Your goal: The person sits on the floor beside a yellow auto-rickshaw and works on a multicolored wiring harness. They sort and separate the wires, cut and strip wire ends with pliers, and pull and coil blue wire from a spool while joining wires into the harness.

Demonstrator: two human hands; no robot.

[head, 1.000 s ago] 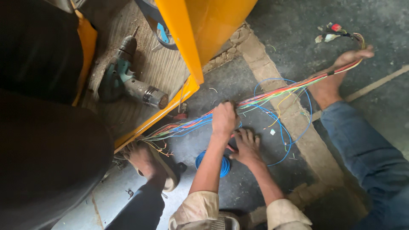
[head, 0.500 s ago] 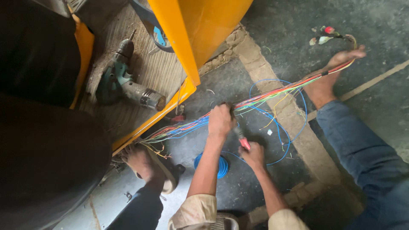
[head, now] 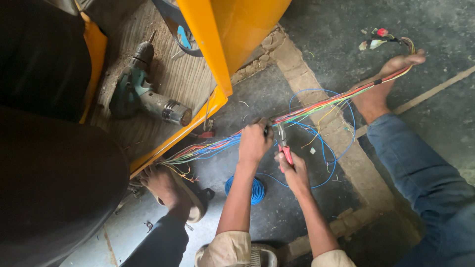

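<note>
our left hand [head: 255, 143] now pinches the wire bundle [head: 217, 146] tighter, while our right hand [head: 293, 170], just beside it, has closed around the red-handled pliers [head: 283, 143], lifting their tip up to the wires.

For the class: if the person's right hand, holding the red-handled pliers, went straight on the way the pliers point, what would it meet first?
Most likely the bundle of coloured wires stretched across just beyond the pliers in the right hand, beside the left hand. Depth is unclear.
</note>
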